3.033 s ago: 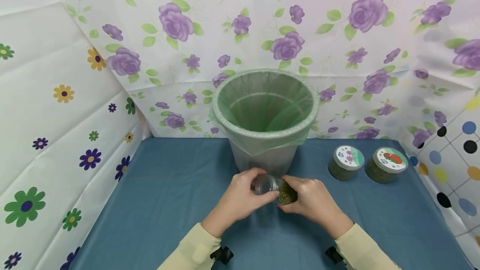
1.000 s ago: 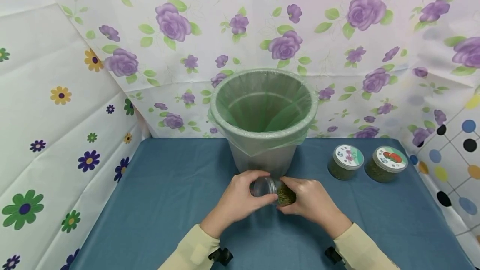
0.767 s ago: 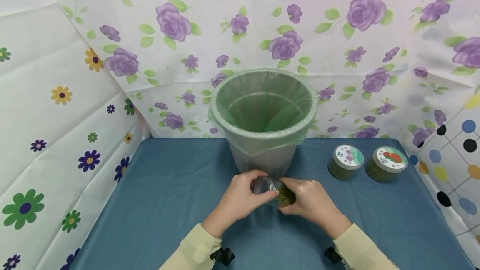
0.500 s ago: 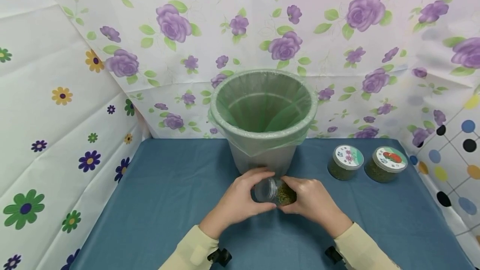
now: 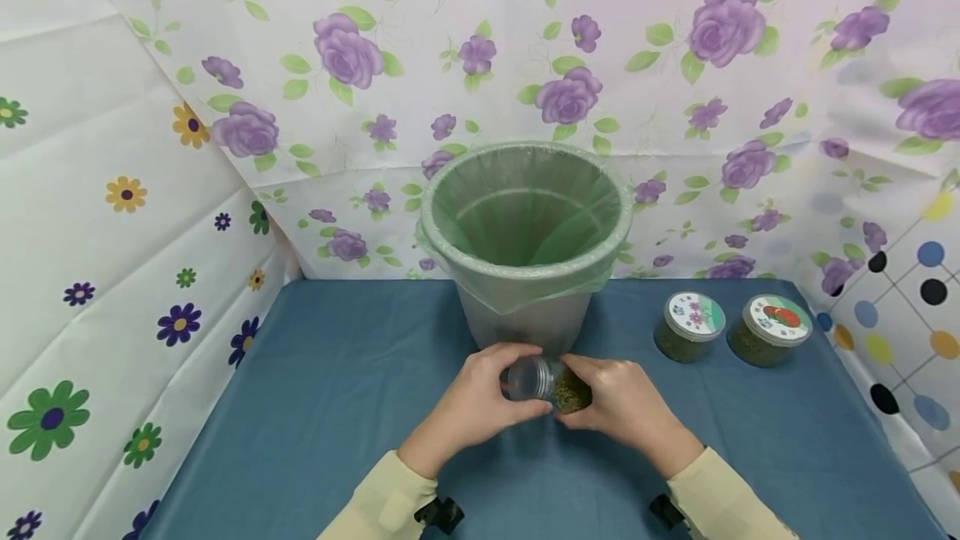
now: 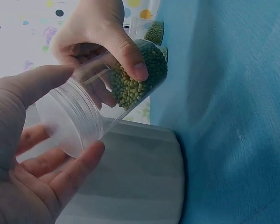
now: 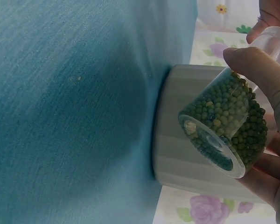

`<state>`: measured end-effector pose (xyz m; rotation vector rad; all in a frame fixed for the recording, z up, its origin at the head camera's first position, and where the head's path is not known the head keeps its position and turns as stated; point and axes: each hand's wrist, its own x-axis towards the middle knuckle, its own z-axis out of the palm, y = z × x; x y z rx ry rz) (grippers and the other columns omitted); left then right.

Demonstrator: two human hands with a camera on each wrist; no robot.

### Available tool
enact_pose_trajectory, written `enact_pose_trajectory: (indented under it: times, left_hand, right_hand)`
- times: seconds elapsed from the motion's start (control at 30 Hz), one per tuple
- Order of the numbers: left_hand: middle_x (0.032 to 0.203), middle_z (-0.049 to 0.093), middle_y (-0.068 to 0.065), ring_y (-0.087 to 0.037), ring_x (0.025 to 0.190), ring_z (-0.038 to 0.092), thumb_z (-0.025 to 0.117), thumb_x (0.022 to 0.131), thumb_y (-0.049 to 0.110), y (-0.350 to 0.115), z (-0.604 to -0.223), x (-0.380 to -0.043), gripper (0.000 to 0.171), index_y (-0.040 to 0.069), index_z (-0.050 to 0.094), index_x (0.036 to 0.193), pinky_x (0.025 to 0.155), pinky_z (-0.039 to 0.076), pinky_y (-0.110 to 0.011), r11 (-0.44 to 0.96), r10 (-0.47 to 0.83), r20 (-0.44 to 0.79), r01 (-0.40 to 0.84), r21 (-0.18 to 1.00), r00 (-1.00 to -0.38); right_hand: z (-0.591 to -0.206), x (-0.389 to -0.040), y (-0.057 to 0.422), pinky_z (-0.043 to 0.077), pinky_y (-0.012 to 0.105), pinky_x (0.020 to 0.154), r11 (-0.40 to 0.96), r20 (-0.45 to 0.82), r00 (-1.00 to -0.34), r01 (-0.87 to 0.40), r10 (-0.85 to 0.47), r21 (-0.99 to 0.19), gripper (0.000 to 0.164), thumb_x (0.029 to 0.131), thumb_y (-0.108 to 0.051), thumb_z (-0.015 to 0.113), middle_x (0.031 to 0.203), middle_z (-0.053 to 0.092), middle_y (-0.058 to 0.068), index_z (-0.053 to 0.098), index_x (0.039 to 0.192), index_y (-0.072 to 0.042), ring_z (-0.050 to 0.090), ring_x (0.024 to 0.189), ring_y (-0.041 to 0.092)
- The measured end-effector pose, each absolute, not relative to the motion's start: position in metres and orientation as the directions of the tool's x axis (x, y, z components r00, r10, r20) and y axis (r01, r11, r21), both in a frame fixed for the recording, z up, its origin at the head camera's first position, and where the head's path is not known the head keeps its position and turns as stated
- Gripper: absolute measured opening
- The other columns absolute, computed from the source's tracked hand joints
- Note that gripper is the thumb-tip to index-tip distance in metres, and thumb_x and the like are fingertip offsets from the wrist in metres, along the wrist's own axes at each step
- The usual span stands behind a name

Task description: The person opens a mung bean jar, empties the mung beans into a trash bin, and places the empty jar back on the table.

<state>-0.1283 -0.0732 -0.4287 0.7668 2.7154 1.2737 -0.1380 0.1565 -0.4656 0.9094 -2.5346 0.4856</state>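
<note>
Bean jar [image 5: 572, 391]: tipped on its side between the two hands, just in front of the liner-fitted waste bin [image 5: 521, 319]; it looks lifted clear of the blue-covered worktop [image 5: 337, 407], its base toward the person's right.
Green mung beans [image 7: 224, 102]: heaped inside at the base end, with bare clear wall toward the neck.
Left hand [image 5: 483, 398]: curled round the clear screw lid [image 5: 527, 379], thumb on the near side, fingers reaching round the far side.
Right hand [image 5: 624, 398]: clamped on the jar's body, bracing it, by the look of things.
Just changed: the left thumb, a moment ago lying across the near part of the lid, has slid down toward the person; more of the lid shows. The right hand has hardly shifted.
What that suggests: a fresh hold for turning the lid, I'd judge, with the loosening or tightening unfinished.
Lid fit: in line with the jar; how tight it sits, I cannot tell.
Other jars: the flower-labelled jar [image 5: 688, 328] and the red-fruit-labelled jar [image 5: 769, 332] stand upright right of the bin, lids on, untouched.
</note>
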Motion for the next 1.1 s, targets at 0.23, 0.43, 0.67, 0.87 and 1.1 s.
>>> enact_pose_trajectory:
  times: [0.23, 0.43, 0.67, 0.87, 1.1]
  left_hand:
    - [0.102, 0.062, 0.011, -0.009, 0.084, 0.063, 0.069, 0.071, 0.061, -0.069, -0.430, -0.128, 0.053, 0.031, 0.059, 0.113, 0.066, 0.052, -0.022, 0.541, 0.371, 0.113, 0.313, 0.781, -0.922]
    - [0.109, 0.062, 0.010, -0.010, 0.091, 0.062, 0.063, 0.070, 0.070, -0.069, -0.432, -0.127, 0.062, 0.033, 0.056, 0.119, 0.070, 0.053, -0.027, 0.596, 0.356, 0.087, 0.298, 0.746, -0.930]
    - [0.135, 0.046, 0.013, -0.010, 0.118, 0.052, 0.073, 0.072, 0.053, -0.077, -0.431, -0.127, 0.072, 0.041, 0.041, 0.135, 0.086, 0.053, -0.029, 0.550, 0.476, 0.198, 0.466, 0.693, -0.857]
    - [0.132, 0.049, 0.013, -0.010, 0.113, 0.055, 0.077, 0.076, 0.035, -0.081, -0.430, -0.127, 0.066, 0.041, 0.044, 0.132, 0.080, 0.054, -0.025, 0.490, 0.517, 0.213, 0.491, 0.720, -0.829]
    - [0.125, 0.055, 0.007, -0.010, 0.104, 0.060, 0.076, 0.075, 0.039, -0.080, -0.430, -0.127, 0.062, 0.035, 0.049, 0.131, 0.071, 0.054, -0.016, 0.486, 0.479, 0.197, 0.445, 0.752, -0.855]
  right_hand:
    - [-0.467, -0.137, 0.156, 0.052, 0.022, 0.060, 0.730, 0.455, -0.722, -0.653, -0.521, -0.199, 0.061, 0.061, -0.046, 0.082, 0.095, 0.071, -0.006, 0.066, 0.112, -0.018, 0.063, 0.071, 0.002]
    - [-0.467, -0.136, 0.156, 0.052, 0.022, 0.060, 0.739, 0.444, -0.729, -0.646, -0.521, -0.192, 0.062, 0.061, -0.048, 0.082, 0.097, 0.071, -0.005, 0.066, 0.113, -0.018, 0.064, 0.071, 0.003]
    - [-0.465, -0.138, 0.158, 0.054, 0.025, 0.063, 0.745, 0.464, -0.720, -0.645, -0.516, -0.173, 0.064, 0.059, -0.047, 0.082, 0.099, 0.072, -0.002, 0.066, 0.113, -0.016, 0.067, 0.075, 0.006]
    - [-0.466, -0.138, 0.159, 0.055, 0.027, 0.064, 0.741, 0.452, -0.724, -0.646, -0.521, -0.182, 0.066, 0.059, -0.048, 0.083, 0.100, 0.072, 0.000, 0.066, 0.113, -0.014, 0.067, 0.076, 0.008]
    - [-0.465, -0.138, 0.156, 0.054, 0.025, 0.064, 0.755, 0.439, -0.737, -0.632, -0.514, -0.177, 0.064, 0.059, -0.049, 0.082, 0.101, 0.072, -0.003, 0.066, 0.113, -0.018, 0.067, 0.076, 0.006]
